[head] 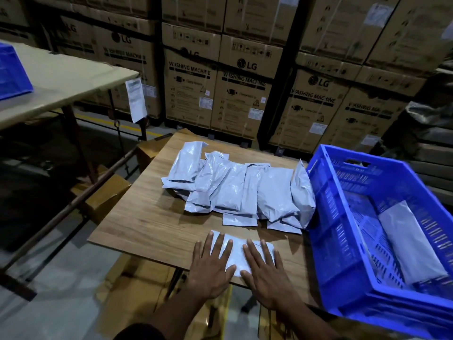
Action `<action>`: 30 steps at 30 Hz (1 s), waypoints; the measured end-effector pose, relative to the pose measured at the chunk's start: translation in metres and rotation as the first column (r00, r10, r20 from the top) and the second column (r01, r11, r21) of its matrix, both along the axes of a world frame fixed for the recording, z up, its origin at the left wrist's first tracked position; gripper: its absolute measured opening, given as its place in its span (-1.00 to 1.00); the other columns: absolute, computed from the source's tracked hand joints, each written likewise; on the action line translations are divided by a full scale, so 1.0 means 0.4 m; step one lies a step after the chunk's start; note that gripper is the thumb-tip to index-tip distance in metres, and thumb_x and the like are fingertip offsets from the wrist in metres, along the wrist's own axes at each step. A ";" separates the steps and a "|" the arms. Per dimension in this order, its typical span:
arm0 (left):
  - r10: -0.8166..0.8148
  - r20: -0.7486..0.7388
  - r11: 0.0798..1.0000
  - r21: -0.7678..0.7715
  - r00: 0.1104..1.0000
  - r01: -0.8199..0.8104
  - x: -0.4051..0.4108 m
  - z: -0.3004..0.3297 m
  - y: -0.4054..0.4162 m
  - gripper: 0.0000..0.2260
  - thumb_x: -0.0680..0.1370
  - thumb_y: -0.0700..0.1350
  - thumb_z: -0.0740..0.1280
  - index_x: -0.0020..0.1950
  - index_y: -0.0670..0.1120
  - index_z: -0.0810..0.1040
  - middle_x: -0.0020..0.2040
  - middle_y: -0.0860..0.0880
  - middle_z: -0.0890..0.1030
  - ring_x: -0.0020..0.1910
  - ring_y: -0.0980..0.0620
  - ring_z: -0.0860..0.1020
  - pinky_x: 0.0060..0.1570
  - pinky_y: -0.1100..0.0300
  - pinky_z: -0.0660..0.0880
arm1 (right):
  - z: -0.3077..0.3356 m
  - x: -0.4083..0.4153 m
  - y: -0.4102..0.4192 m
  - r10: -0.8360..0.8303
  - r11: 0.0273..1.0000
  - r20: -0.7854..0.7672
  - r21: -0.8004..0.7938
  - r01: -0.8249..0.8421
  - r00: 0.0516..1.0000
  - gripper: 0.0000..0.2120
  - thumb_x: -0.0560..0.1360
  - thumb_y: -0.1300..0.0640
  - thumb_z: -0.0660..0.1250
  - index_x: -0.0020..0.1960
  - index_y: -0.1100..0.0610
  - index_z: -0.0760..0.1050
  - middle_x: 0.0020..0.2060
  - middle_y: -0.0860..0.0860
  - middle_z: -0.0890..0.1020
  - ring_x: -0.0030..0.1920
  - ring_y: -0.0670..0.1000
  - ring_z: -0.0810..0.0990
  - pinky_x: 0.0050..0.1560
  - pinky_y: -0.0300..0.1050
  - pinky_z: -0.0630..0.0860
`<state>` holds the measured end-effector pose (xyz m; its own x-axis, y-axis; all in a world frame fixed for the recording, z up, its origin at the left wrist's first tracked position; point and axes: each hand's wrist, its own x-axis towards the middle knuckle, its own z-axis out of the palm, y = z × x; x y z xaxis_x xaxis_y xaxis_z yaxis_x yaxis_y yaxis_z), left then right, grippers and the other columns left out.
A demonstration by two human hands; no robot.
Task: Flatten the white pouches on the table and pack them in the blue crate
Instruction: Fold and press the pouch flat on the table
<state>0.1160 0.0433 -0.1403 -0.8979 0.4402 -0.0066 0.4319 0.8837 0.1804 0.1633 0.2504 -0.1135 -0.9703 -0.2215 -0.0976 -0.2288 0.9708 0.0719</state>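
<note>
Both hands lie flat with fingers spread wide on one white pouch at the near edge of the wooden counter; the left hand presses its left part and the right hand its right part, neither one gripping anything. The pouch lies flat under the palms, with a strip of it showing between the two hands. Just beyond it a heap of white pouches is spread across the middle of the counter, overlapping one another, some puffed up, the rightmost leaning against the wall of the blue crate. The crate stands at the right side of the counter, tilted in this view, and one white pouch already lies on its floor toward the right wall. Behind the counter rise stacked cardboard boxes marked as washing machines. Off to the left stands another counter carrying a second blue crate.
</note>
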 end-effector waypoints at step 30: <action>-0.050 0.003 0.998 -0.043 0.999 0.050 -0.021 0.128 -0.028 -0.41 0.59 -0.29 0.25 0.59 0.03 0.25 0.66 -0.08 0.08 0.63 -0.23 -0.02 0.44 -0.27 0.18 | 0.177 0.001 -0.013 0.113 0.979 0.018 -0.176 -0.108 0.993 -0.54 0.49 0.03 0.11 0.36 0.12 0.32 0.53 0.09 0.23 0.41 0.23 0.37 0.29 0.10 0.41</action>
<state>0.1075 0.0321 -0.0890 -0.8748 0.4837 -0.0285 0.4753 0.8680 0.1434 0.1639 0.2452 -0.0425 -0.9363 -0.3433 -0.0748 -0.3350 0.9365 -0.1038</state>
